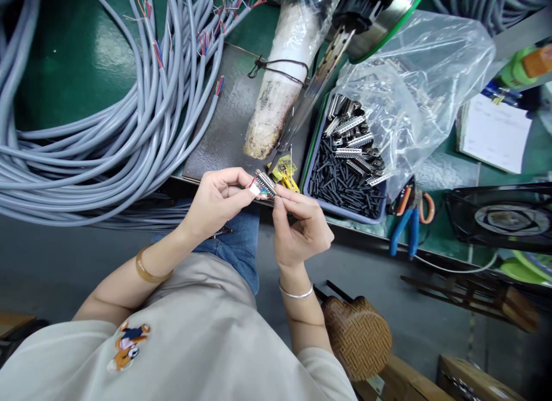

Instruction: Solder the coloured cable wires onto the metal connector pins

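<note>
Both hands meet at the front edge of the green bench. My left hand (215, 199) is closed, pinching a small metal connector (264, 185) with coloured wires at its end. My right hand (299, 226) is also closed, its thumb and forefinger pressed on the same connector from the right. Just behind the connector lies a yellow-handled tool (285, 177). A thin metal arm (317, 82) slants down toward it from above.
A big coil of grey cables (107, 131) fills the left of the bench. A blue tray (345, 214) of black tubes and metal connectors sits right of the hands, with a clear plastic bag (426, 73) over it. Blue-handled pliers (407, 223) lie beside it.
</note>
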A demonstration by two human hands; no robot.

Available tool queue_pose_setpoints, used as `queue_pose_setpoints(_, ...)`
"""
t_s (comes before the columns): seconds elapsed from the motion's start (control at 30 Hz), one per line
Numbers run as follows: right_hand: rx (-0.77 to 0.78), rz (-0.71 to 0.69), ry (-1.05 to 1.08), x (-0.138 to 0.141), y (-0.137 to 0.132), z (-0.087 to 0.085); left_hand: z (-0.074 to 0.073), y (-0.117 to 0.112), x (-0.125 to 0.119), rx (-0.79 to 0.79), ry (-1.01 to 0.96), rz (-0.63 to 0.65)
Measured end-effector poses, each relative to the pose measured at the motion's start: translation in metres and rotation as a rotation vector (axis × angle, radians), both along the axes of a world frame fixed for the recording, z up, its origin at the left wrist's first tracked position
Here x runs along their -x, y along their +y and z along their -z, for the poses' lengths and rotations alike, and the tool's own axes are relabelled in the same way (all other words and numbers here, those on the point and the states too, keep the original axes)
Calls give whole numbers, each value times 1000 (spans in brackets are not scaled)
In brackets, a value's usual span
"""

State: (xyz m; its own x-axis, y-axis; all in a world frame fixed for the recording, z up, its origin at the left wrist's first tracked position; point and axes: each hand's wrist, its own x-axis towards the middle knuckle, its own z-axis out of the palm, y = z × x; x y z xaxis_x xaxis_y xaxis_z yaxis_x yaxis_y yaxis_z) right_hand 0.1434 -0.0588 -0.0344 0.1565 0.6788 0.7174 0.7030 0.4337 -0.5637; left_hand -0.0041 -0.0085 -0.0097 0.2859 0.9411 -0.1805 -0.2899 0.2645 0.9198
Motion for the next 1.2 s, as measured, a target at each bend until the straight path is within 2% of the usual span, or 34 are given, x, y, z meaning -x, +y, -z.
queue_pose_setpoints(0.17, -129, 58, -217, 2, -1, 2, -5, -2, -3, -39, 25, -96)
queue_pose_setpoints(0.33, 20, 3, 57, 4, -3, 0, 2, -4, 2, 85, -96, 23)
queue_pose_setpoints(0.43, 41, -4, 110, 5, -3, 0, 4, -4, 3, 104, -130, 18)
queue_pose_setpoints(0.6, -32, 48, -19, 5, -2, 1, 6, -4, 3, 82, -126, 6)
queue_pose_setpoints(0.7, -59, 51, -72, 5, -2, 2, 3, -7, 2, 57, -53, 3)
queue_pose_setpoints(0.83, -139, 78, -217, 5, -3, 3, -6, -13, 1, -25, 92, -117)
queue_pose_setpoints(0.9, -41, 57, -126, 4, -3, 2, -9, -14, 3, -21, 77, -70)
queue_pose_setpoints(0.97, 105, -13, 40, 2, -4, 0, -8, -13, 7, 35, 16, 36)
queue_pose_setpoints(1.03, 186, -58, 175, 1, -4, -2, -5, -11, 10, 89, -36, 83)
queue_pose_setpoints(1.13, 123, 4, 258, -3, -7, -6, 0, -8, 12, 129, -60, 55)
queue_pose_setpoints(1.2, 44, 42, 216, -5, -8, -8, 2, -8, 10, 149, -63, 50)
